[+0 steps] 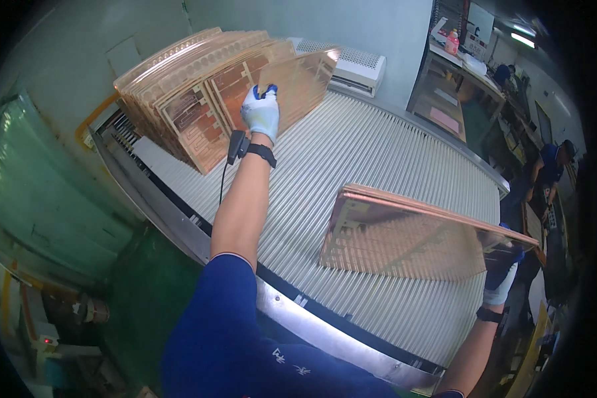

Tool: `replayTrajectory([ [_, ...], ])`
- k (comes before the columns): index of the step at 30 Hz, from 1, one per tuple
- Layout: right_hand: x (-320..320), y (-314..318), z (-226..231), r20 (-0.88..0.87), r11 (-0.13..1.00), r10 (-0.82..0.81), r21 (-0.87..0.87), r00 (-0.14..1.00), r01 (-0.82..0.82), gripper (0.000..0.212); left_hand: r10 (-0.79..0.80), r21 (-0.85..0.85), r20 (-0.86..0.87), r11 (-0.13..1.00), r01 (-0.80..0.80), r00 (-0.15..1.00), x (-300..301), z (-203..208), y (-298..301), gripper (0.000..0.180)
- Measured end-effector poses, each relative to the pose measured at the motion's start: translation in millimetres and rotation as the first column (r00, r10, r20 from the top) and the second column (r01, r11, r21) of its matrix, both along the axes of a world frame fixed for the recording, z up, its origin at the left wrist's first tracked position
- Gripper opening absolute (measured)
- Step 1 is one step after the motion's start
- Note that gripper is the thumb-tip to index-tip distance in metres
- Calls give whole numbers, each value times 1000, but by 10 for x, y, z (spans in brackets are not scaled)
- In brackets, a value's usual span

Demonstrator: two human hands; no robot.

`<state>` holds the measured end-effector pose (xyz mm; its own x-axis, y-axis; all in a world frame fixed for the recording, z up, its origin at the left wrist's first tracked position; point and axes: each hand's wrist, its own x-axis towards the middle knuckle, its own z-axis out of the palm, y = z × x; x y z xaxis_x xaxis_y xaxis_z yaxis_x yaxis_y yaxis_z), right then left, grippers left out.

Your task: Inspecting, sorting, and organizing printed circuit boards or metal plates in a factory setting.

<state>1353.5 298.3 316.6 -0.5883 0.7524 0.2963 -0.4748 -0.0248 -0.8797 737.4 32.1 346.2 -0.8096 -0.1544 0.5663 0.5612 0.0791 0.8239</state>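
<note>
Ideally we grip edgewise: right hand holding copper-clad panels; left hand curled at circuit panels, hold unclear.

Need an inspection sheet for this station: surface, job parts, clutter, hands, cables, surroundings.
Surface: light-grey ribbed table with a metal rim.
Job's things: row of thin rectangular copper-coloured panels on edge at far left; smaller batch of flat copper-coloured panels at right.
Clutter: pink plastic bottle on the bench beyond the table.
Left hand: white glove, blue fingertips, at the row's right part; grip unclear.
Right hand: gloved, gripping the smaller batch's right end.
Cables: thin black cable hanging from the left wrist's black device.
Surroundings: translucent green curtain left; white perforated unit behind; another person far right.
</note>
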Motion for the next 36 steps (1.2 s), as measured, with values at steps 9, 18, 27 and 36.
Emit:
replayTrajectory([
  [9, -27, 327, -129, -126, 970, 211, -96, 969, -223, 42, -632, 284, 66, 753, 593, 772, 1830, 443, -691, 21],
  [18, 82, 396, -211, 78, 995, -47, 89, 996, 40, 31, -666, -9, -198, 735, 678, 719, 1395, 40, -817, 41],
  [27, -5, 32, -46, -74, 996, 77, 50, 994, -73, 30, 591, -97, 473, 772, -629, 653, -552, 330, -1653, 105],
  [36, -33, 78, -38, -123, 986, 138, -73, 983, -148, 27, 278, -49, 120, 961, -274, 953, -965, 33, -1510, 109],
])
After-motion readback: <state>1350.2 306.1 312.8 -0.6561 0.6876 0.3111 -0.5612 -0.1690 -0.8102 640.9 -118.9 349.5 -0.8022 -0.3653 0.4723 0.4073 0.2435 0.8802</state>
